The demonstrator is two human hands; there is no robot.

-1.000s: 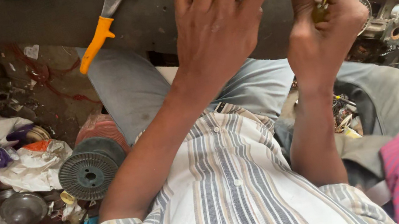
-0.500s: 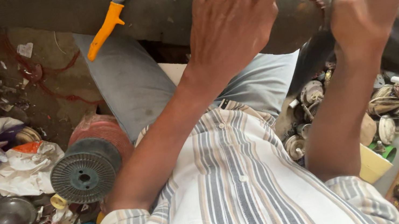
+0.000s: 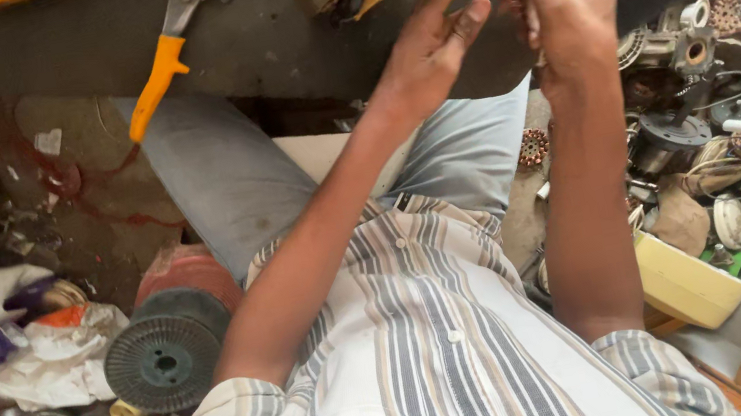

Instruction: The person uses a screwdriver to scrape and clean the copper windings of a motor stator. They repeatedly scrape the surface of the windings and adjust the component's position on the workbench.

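Orange-handled snips [image 3: 176, 37], dark empty spool [image 3: 164, 361], yellow box [image 3: 684, 285], crumpled white cloth [image 3: 52, 361]

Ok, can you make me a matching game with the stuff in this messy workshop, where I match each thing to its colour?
Things:
1. Handle of the cutters
2. Spool on the floor
3. Tub by the person's right arm
4. Shirt

Colours:
A. pale yellow
B. dark grey
C. orange
D. white with grey stripes

Pairs: 1-C, 2-B, 3-A, 4-D
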